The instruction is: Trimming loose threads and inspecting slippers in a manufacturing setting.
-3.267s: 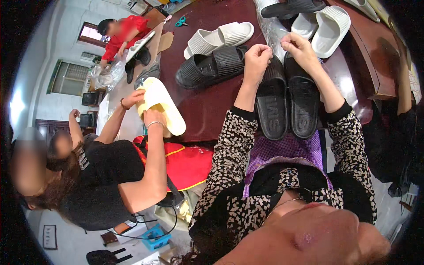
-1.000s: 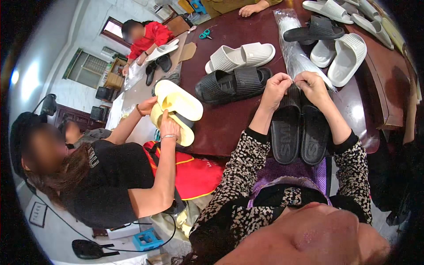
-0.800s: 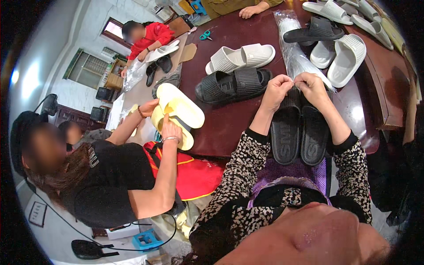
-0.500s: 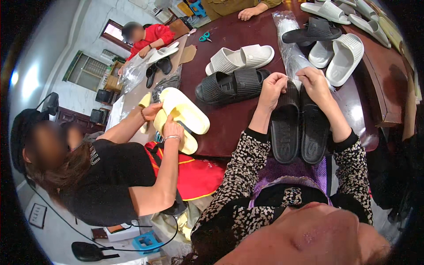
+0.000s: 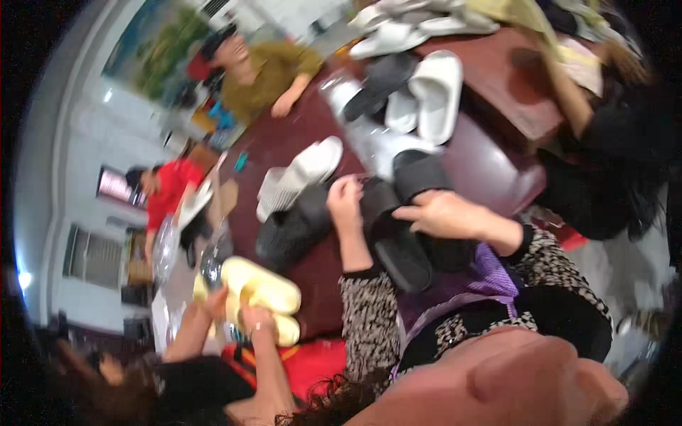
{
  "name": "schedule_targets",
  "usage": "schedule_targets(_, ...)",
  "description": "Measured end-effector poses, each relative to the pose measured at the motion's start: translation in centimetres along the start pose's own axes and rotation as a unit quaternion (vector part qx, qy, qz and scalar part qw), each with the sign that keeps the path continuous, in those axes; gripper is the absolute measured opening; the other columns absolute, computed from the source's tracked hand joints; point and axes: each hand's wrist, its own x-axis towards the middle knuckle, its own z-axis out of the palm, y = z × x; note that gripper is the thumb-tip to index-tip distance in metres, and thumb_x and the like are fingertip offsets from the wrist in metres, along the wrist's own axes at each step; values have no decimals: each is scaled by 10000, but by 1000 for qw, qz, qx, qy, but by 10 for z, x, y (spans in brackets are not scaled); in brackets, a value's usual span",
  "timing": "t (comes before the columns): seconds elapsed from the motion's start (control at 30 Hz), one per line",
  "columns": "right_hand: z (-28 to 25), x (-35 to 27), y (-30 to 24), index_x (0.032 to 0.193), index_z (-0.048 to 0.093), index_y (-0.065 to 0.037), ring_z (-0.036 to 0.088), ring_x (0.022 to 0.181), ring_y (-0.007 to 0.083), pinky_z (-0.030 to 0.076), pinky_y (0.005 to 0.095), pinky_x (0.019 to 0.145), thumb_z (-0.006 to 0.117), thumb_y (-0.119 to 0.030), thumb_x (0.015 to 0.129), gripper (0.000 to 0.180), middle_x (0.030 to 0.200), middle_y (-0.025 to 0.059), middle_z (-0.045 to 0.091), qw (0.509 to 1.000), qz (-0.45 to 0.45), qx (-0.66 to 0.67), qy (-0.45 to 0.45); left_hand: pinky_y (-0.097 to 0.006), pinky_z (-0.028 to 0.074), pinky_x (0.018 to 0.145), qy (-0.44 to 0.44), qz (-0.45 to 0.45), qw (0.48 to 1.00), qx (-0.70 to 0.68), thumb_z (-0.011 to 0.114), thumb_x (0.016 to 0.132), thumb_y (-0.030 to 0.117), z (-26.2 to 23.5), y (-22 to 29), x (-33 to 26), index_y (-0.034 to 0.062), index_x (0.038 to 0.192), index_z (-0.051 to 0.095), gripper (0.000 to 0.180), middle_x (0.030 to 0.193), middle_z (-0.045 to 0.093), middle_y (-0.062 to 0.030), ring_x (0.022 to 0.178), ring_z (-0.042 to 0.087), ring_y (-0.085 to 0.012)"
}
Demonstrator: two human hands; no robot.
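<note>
A pair of black slide slippers lies in front of me, the left slipper [image 5: 403,264] beside the right slipper [image 5: 423,172]. My left hand [image 5: 346,202] is pinched beside the left slipper's strap, with a thin strand running from its fingertips. Across the right slipper lies my right hand [image 5: 447,213], its fingers bent and one fingertip pointing toward the left slipper. Motion blur hides what those fingers hold. Left of my left hand are another black slipper pair [image 5: 295,226] and a white slipper pair [image 5: 302,170].
Beyond my hands lies a bundle of clear plastic strands [image 5: 380,145], near white slippers [image 5: 435,96] and a black slipper [image 5: 381,84]. A co-worker at left holds pale yellow slippers [image 5: 263,285]. Teal scissors [image 5: 241,162] lie on the dark red table [image 5: 284,135]. Others sit across it.
My view has swung, so the table and people appear shifted left. My hands were together, pinching the strand; now they are apart, the right one lower across the right slipper.
</note>
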Motion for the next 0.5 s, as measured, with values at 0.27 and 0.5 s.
schedule_targets(0.27, 29, 5, 5, 920, 576, -43, 593, 798, 326, 482, 413, 681, 531, -180, 771, 207, 794, 162, 589, 997, 35, -60, 28, -197, 434, 589, -30, 32, 998, -37, 541, 854, 63, -2, -2, 0, -5, 881, 595, 91, 742, 589, -32, 633, 525, -79)
schedule_targets(0.5, 15, -2, 16, 783, 561, -45, 598, 708, 297, 488, 393, 626, 517, -152, 736, 125, 711, 133, 585, 989, 4, -102, 110, -220, 457, 590, 47, 63, 994, -81, 534, 863, 68, -10, -2, 5, -6, 929, 573, 107, 818, 611, -63, 637, 537, -89)
